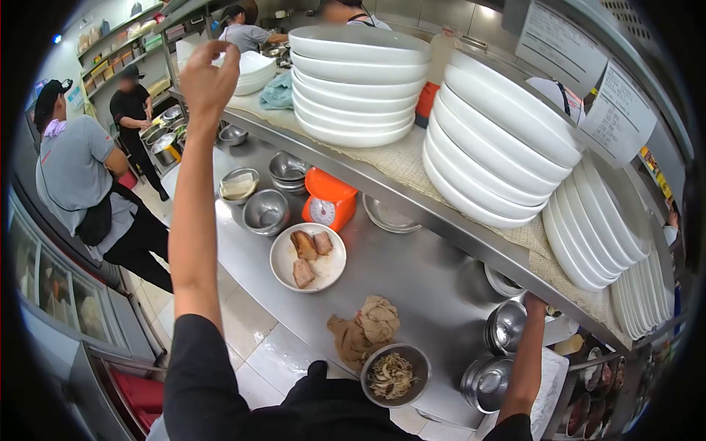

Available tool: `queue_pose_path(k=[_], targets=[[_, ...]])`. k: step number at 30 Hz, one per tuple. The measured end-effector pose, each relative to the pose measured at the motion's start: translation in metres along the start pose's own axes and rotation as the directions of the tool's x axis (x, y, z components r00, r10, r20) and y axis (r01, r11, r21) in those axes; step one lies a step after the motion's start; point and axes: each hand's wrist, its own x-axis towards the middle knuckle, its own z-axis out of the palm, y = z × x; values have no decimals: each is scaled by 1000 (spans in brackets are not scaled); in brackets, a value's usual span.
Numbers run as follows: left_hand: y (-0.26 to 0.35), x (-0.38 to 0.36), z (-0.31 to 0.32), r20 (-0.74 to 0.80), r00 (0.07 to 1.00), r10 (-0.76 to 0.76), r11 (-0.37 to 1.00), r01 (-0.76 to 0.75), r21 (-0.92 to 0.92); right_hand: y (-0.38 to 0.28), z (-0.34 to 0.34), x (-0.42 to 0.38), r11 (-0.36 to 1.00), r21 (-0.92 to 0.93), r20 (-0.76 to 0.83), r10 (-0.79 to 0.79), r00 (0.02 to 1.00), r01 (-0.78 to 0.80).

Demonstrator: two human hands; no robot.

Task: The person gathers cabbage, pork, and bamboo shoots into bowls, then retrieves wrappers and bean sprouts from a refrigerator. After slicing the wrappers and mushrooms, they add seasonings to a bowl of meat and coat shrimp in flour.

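Note:
My left hand point(209, 77) is raised at the far end of the shelf, its fingers bent over beside a stack of white bowls point(254, 77). Whatever those fingers may hold is hidden. Low on the right, my right hand point(535, 303) reaches beneath the shelf edge, which covers its fingers. Stacked steel bowls point(507, 323) stand just left of it. In front of my body is a steel bowl point(365, 382) with pale shredded food point(393, 373) in it. A crumpled brown cloth point(360, 331) lies touching or close to that bowl.
Tall stacks of white dishes point(360, 88) line the shelf point(412, 176) above the steel counter point(309, 316). A white bowl point(276, 275) with browned meat pieces sits near an orange scale point(338, 213). Co-workers point(81, 154) stand at left and behind the shelf.

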Motion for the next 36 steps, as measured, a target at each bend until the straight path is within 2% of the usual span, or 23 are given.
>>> queue_pose_path(k=[2,3,5,6,7,8,9,10,11,12,13,18,23,25,26,28,29,30,31,32,33,35,36], targets=[[-48,5,24,274,959,-70,977,11,211,-4,-4,-39,997,-24,-7,-69,998,69],[-80,2,45,335,942,-10,982,-55,183,-5,-6,-65,993,-41,-2,-111,994,110],[-149,-5,84,429,896,119,982,-169,79,6,-11,-114,984,-29,6,-177,984,177],[-181,-4,106,461,866,195,976,-217,-5,9,-19,-144,981,53,95,-193,976,189],[-211,-6,127,437,862,256,959,-283,-3,8,-11,-187,982,5,51,-187,981,187],[-233,-10,140,455,855,249,937,-332,110,16,-13,-215,964,-126,64,-228,972,235],[-271,-7,160,536,799,274,909,-398,129,21,-11,-244,983,-99,-1,-157,988,156],[-298,3,171,731,660,173,907,-397,144,28,-12,-267,978,-157,16,-138,990,139],[-291,13,167,823,558,106,949,-304,84,38,-13,-287,987,-131,-34,-96,995,91],[-310,14,174,753,611,243,934,-356,-12,45,-17,-306,988,-137,-2,-75,997,74],[-306,19,167,703,600,382,894,-431,-119,52,-20,-321,989,-146,-43,-23,999,17],[-257,53,135,783,493,379,896,-408,-177,81,-13,-377,987,-111,-144,101,984,-118],[-227,70,115,836,432,339,929,-292,-226,94,10,-384,990,-72,-92,111,990,-118],[-208,71,110,832,552,64,996,18,-88,89,24,-381,988,-97,-48,117,992,-121],[-205,72,110,837,542,73,996,9,-93,86,30,-378,987,-91,-56,128,990,-132],[-201,68,109,759,651,0,999,-28,23,80,42,-365,980,-168,13,114,993,-110],[-221,69,112,765,644,-1,999,-28,24,78,50,-355,981,-179,1,70,998,-69],[-259,74,120,561,761,326,940,-324,-107,78,59,-345,981,-190,-10,30,1000,-31],[-279,77,123,295,721,627,776,-612,-152,77,66,-332,977,-215,11,14,1000,-11],[-246,69,86,519,811,271,962,-205,-182,77,71,-319,971,-238,33,4,999,4],[-228,61,57,499,850,169,966,-43,-254,79,78,-304,974,-227,52,-8,999,20],[-166,40,-12,458,874,159,983,-100,-151,82,91,-267,978,-210,107,10,994,12],[-139,24,-40,426,887,176,976,-101,-194,83,98,-247,979,-202,144,41,989,-11]])
